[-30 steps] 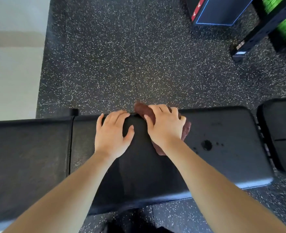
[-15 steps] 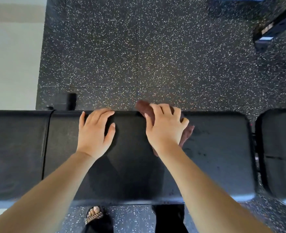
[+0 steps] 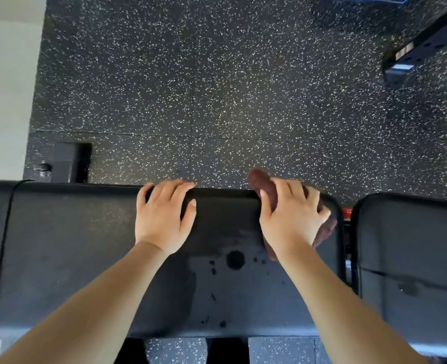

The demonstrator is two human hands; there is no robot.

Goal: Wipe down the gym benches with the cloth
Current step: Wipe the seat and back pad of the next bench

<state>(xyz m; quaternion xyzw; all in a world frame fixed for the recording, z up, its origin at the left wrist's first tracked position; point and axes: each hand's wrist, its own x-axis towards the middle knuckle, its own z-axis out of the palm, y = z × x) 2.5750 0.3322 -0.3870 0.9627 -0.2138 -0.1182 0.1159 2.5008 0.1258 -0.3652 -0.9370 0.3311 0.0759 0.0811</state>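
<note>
Here, hands flat: left (image 3: 162,219) on bench (image 3: 59,245) (right (image 3: 290,222) atop cloth (image 3: 261,183)).

Gym. Speckled black rubber floor (image 3: 217,88), padded black bench (image 3: 72,245) with another bench (image 3: 414,245) right beside it, black rack base (image 3: 427,46) with holes top right.

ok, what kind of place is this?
Most likely a gym: a black padded bench with a second bench beside it, speckled rubber floor, and what looks like a perforated black rack foot at top right.
</note>
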